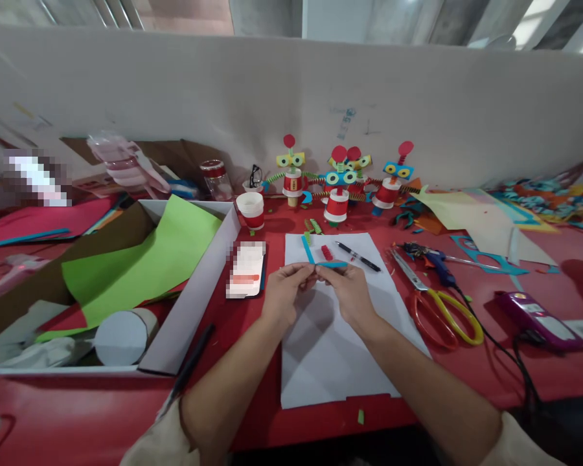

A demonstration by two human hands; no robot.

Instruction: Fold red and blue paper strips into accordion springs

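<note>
Over a white sheet [320, 362], my left hand [285, 290] and my right hand [350, 294] meet at the fingertips. Both are closed in a pinch on blue paper strips [332, 264]; one arm of the blue paper points up and away, the other lies to the right, and they meet at a corner between my fingers. Whether the strips are joined there is hidden. Just beyond my hands are a small red folded paper piece [326, 253] and a black pen [358, 256]. Green folded paper pieces [315, 226] lie at the sheet's far edge.
Left stands a white box [194, 285] holding green paper [140, 272]; a phone [247, 270] lies beside it. Several paper-cup robot figures [337, 204] stand behind. Scissors [434, 310], a glue gun [437, 264] with a cord, and a purple device [539, 320] are at right.
</note>
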